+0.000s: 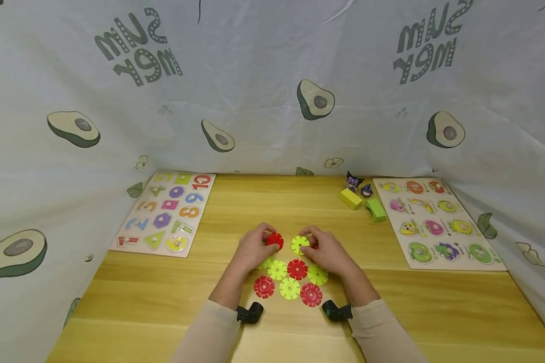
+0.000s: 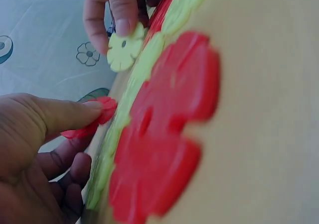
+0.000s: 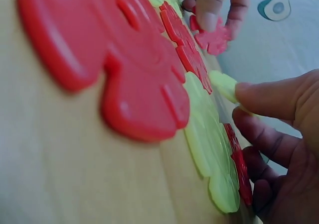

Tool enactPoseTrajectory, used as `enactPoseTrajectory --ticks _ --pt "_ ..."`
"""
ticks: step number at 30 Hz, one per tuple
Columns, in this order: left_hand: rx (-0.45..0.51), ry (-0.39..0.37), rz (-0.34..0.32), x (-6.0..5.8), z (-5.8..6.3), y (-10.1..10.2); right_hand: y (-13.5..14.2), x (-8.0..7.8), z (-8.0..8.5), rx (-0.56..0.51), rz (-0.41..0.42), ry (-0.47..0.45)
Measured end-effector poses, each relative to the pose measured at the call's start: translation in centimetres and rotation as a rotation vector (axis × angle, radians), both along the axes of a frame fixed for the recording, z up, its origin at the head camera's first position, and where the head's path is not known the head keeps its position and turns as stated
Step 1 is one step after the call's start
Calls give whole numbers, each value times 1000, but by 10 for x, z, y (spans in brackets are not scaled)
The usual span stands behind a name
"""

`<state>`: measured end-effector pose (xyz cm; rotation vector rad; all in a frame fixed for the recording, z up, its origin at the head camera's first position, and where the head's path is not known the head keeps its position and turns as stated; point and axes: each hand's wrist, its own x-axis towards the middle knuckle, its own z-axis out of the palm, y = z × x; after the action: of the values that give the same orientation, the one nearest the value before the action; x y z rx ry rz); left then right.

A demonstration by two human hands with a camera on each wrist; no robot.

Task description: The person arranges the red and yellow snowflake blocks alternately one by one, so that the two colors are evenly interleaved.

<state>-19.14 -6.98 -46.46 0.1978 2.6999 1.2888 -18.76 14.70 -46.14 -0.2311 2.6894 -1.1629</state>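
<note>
Grasping a red disc between thumb and fingers, the left hand lies opposite the right hand, whose fingers likewise pinch a yellow disc. The two held discs are apart, near the middle of the bench. Nearer the person lie the loose discs, red and yellow, notched about the rim and pierced at the centre; one yellow is partly covered by the left hand, and one red lies partly hidden beneath the right.

Two boards flank the work and serve as holders. At left, the number board bears numerals in its outer columns and coloured shapes, among them a hexagon and a triangle, in the middle one. At right, the fruit board carries fruit pieces in four rows of three. Beside the fruit board's upper left edge stand two figurines, with a yellow block and a notched green block just in front. A cloth printed with avocados hangs behind the bench.
</note>
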Motion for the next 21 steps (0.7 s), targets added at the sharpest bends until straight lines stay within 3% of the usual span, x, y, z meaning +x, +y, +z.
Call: enactPoseTrajectory --ticks 4,8,14,21 --pt "70 12 37 -6 3 -12 -3 0 1 -43 -54 -30" --pt "76 36 108 -16 6 -27 -7 0 4 -61 -84 -6" --pt "121 50 208 -30 8 -58 -22 -5 13 -130 -70 40" --pt "121 25 280 -42 10 -96 -47 -15 21 -168 -21 35"
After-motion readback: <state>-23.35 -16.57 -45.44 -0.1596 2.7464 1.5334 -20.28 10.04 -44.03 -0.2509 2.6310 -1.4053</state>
